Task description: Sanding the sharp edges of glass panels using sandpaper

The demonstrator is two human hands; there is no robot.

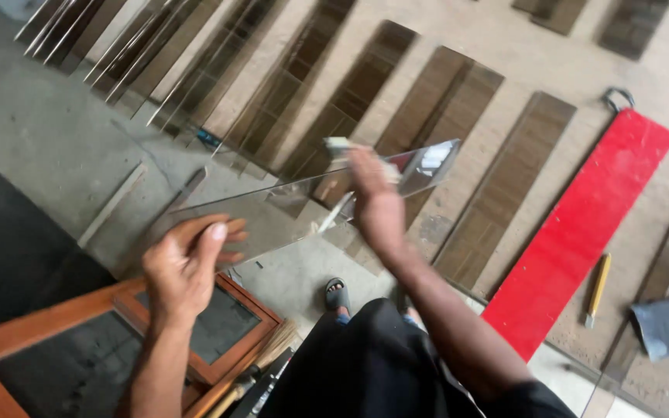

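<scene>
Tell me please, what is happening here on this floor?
A person stands over a concrete floor and holds a long clear glass strip in the air. The left hand grips its near end; the right hand presses a small, blurred tool or cloth on it. More dark glass strips lie in rows below. A red board, a yellow-handled tool and a wooden window frame lie nearby.

glass strip (288, 209) above floor (63, 147), board (582, 224) right.

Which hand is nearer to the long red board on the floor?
Right. The right hand, at the glass strip, is nearer the red board; the left hand holds the strip's other end, farther away.
</scene>
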